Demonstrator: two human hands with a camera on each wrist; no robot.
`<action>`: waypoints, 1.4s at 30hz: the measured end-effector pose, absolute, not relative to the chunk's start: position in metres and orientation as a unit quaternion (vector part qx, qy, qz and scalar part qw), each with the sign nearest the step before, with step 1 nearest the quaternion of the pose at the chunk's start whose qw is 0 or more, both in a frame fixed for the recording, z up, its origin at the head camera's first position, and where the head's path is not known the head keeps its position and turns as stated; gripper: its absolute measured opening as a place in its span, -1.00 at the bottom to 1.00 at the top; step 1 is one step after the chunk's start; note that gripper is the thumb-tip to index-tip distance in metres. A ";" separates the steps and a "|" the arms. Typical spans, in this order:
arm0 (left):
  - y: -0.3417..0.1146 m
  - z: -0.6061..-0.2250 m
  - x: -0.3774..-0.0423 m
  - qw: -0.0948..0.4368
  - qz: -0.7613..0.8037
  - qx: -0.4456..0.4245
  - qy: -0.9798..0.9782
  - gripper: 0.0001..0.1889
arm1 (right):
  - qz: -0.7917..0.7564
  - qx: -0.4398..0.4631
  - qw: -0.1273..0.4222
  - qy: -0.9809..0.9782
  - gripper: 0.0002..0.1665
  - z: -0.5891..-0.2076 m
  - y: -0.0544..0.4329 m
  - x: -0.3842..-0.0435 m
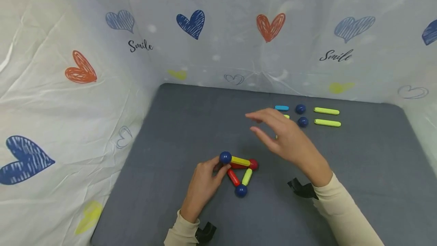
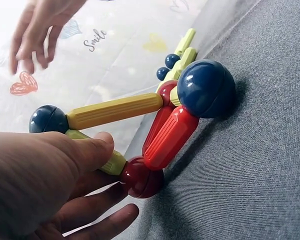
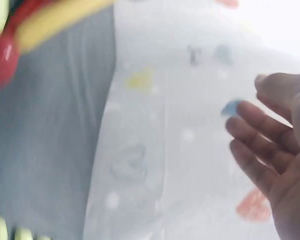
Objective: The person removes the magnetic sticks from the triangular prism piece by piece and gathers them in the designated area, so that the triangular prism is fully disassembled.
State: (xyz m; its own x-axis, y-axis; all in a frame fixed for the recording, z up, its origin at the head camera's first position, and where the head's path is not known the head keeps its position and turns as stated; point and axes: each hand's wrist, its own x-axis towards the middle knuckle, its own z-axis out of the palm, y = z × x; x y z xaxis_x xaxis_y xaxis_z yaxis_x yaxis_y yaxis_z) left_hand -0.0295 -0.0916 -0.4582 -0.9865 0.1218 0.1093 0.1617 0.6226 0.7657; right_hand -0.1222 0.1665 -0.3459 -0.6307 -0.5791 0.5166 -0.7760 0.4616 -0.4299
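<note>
While my left hand (image 1: 205, 183) grips the rod-and-ball frame (image 1: 239, 172) at lower centre of the head view — thumb curled on a yellow-green rod beside the top blue ball (image 1: 225, 157) — my right hand (image 1: 285, 139) hovers above the grey mat (image 1: 358, 170), fingers spread & relaxed, holding nothing. Frame sits on the mat: yellow rod (image 1: 240, 161), red rod (image 1: 233, 177), red ball (image 1: 253, 164). Spare pcs upper right — blue rod (image 1: 281, 108), two blue balls (image 1: 300, 109), two green rods (image 1: 326, 111).
</note>
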 end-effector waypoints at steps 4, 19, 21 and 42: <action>-0.092 -0.460 -0.031 0.031 -0.431 -0.090 -0.897 -0.91 | 0.322 0.441 0.100 -0.832 -0.39 -0.352 0.141 -0.107; -0.097 -0.461 -0.031 0.037 -0.412 -0.092 -0.906 -0.78 | 0.215 0.488 0.060 -0.844 -0.41 -0.401 0.099 -0.075; -0.097 -0.461 -0.031 0.036 -0.413 -0.089 -0.906 -0.76 | 0.200 0.482 0.065 -0.850 -0.40 -0.402 0.097 -0.073; -0.095 -0.461 -0.034 0.025 -0.410 -0.101 -0.906 -0.75 | 0.169 0.435 0.096 -0.879 -0.44 -0.402 0.093 -0.067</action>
State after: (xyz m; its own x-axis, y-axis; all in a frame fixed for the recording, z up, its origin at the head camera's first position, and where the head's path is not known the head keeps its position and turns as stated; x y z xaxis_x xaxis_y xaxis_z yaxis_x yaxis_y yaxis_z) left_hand -0.0337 -0.0948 -0.4606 -0.9784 0.1626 0.1275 0.2032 0.6438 0.7377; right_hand -0.0674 0.0931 -0.4020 -0.6027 -0.7325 0.3166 -0.7976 0.5641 -0.2134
